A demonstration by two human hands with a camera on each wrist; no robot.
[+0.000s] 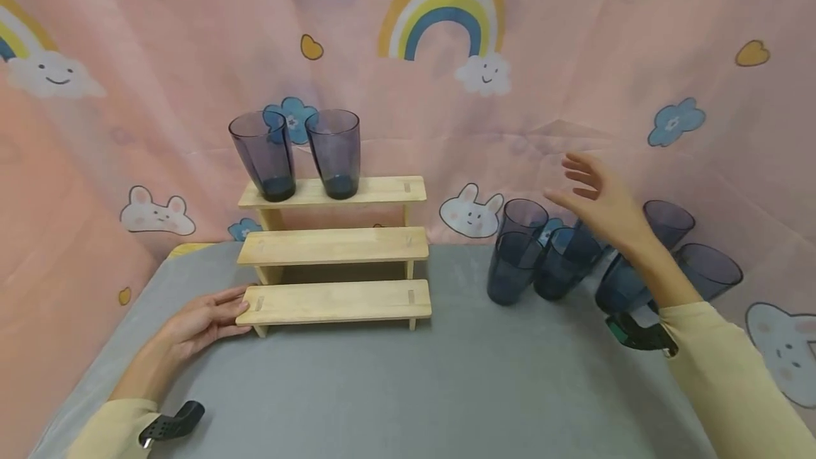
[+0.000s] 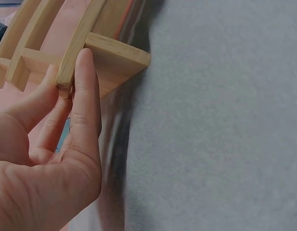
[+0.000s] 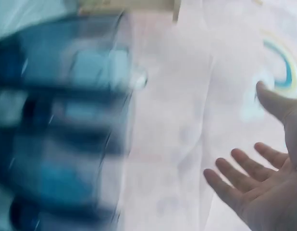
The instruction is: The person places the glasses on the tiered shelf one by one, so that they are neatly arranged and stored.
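Observation:
A three-tier wooden stand (image 1: 338,303) stands on the table, with two tinted glasses (image 1: 333,154) upright on its top tier. My left hand (image 1: 202,321) grips the left end of the lowest tier. In the left wrist view, the thumb and fingers (image 2: 85,91) lie on opposite faces of that board. At the right, my right hand (image 1: 602,197) is raised over a group of tinted glasses (image 1: 506,282), fingers spread and nothing held. Blurred glasses (image 3: 62,57) appear left of this hand in the right wrist view; its forearm hides part of the group in the head view.
A pink cloth (image 1: 561,34) printed with rainbows and rabbits hangs behind the table. The grey table surface (image 1: 408,388) extends in front of the stand and the glasses. More glasses (image 1: 707,268) stand to the right of my right forearm.

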